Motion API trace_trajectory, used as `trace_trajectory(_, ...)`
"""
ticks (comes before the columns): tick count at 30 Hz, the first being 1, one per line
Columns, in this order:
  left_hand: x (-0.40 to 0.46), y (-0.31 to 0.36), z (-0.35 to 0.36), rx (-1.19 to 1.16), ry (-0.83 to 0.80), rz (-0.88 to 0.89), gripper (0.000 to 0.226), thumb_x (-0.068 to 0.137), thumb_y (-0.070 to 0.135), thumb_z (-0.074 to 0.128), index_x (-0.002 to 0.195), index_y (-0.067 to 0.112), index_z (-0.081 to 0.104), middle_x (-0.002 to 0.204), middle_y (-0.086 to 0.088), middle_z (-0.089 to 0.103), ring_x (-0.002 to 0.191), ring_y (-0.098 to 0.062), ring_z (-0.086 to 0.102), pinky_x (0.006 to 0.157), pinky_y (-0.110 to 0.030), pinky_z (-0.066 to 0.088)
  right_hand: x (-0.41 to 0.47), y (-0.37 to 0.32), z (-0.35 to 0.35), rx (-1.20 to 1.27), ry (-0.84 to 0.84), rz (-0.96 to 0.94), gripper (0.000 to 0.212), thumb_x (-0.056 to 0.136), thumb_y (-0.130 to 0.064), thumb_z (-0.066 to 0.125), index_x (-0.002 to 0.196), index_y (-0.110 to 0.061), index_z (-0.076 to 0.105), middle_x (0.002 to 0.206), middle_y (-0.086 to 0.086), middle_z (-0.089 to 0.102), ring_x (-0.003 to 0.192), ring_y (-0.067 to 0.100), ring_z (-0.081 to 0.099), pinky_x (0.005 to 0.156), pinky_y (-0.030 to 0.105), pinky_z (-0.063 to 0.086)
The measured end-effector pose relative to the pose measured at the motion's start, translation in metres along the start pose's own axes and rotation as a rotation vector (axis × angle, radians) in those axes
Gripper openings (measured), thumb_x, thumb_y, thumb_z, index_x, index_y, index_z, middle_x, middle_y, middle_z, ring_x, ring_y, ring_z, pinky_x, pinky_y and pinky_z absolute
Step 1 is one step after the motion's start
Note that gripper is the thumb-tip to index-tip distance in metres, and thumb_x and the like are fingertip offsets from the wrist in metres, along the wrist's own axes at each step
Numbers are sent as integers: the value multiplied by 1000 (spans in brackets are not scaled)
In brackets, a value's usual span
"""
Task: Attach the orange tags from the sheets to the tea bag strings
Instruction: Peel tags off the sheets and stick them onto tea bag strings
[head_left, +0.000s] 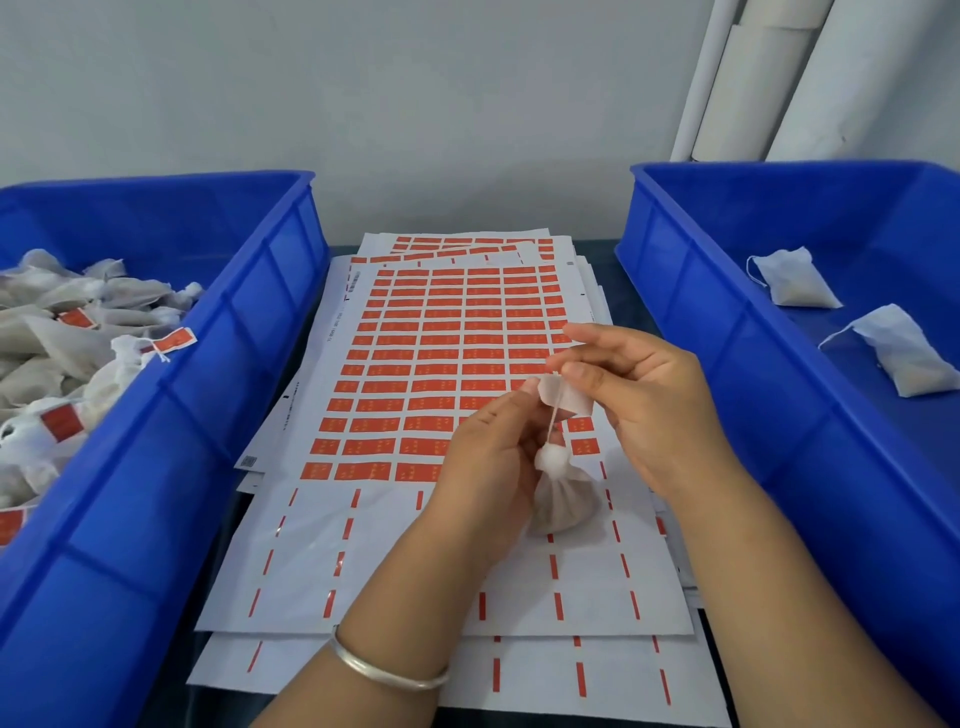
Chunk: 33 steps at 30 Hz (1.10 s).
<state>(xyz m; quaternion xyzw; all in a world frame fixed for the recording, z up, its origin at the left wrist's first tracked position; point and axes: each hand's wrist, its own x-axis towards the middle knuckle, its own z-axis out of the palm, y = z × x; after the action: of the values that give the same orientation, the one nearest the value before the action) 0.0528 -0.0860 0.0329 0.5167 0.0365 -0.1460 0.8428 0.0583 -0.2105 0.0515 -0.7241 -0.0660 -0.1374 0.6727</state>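
A stack of white sheets (363, 525) with rows of orange tags (441, 358) lies on the table between two bins. Above the sheet's lower right part, my left hand (493, 457) holds a small tea bag (563, 499) that hangs below it, its string (555, 415) running upward. The left fingertips also pinch one edge of a peeled tag (569, 399), which shows its white back. My right hand (639, 395) pinches the string's top and the tag's other side between thumb and forefinger.
A blue bin (218, 358) on the left holds several tea bags with orange tags attached. A blue bin (727, 332) on the right holds two untagged tea bags (795, 280). White tubes (779, 78) lean against the wall at back right.
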Motion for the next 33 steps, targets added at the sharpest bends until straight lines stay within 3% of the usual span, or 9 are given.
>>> trace_trajectory(4,-2,0,-2,-112,-121,-34,21,78,29,64,91,17,75,90,-6,71,77,-15,68,69,-26,55,0,-1,-1,44,-36,-2,32,85,-11,65,83,-42,72,90,-10,74,95,10,69,86,34,55)
trace_trajectory(10,0,-1,-3,-113,-125,-40,16,73,24,66,78,14,77,76,-2,70,66,-10,66,60,-20,52,0,1,-1,79,-61,10,29,85,-15,64,84,-43,72,91,-10,75,94,11,70,83,29,57)
trace_trajectory(17,2,-3,-5,-78,-91,-26,17,68,25,68,77,13,76,81,-6,71,79,-18,67,73,-29,54,4,9,-5,164,18,80,19,90,-20,60,104,-29,69,97,-3,74,91,15,71,72,25,58)
trace_trajectory(19,1,-2,-5,-38,-66,6,15,70,28,65,70,18,75,75,-3,69,74,-17,64,73,-28,54,5,11,-7,159,14,98,18,90,-25,59,105,-29,68,96,-5,74,89,14,71,74,26,58)
trace_trajectory(22,1,-1,-7,-22,-5,64,16,76,29,60,69,20,71,65,3,65,60,-8,60,57,-21,51,4,11,-5,43,-85,78,22,85,-25,66,103,-37,64,92,-17,71,89,3,69,68,16,55)
trace_trajectory(26,4,-3,-8,99,116,130,14,82,32,61,84,21,69,79,3,68,74,-12,62,72,-28,50,1,15,3,-93,-126,66,32,80,-22,72,100,-44,59,89,-21,70,89,-3,66,66,8,51)
trace_trajectory(33,5,-4,-7,286,239,250,8,89,28,60,86,27,67,77,17,69,72,2,65,56,-10,50,1,24,11,-105,-26,44,37,81,-18,72,96,-48,57,87,-24,69,87,-6,66,66,8,51)
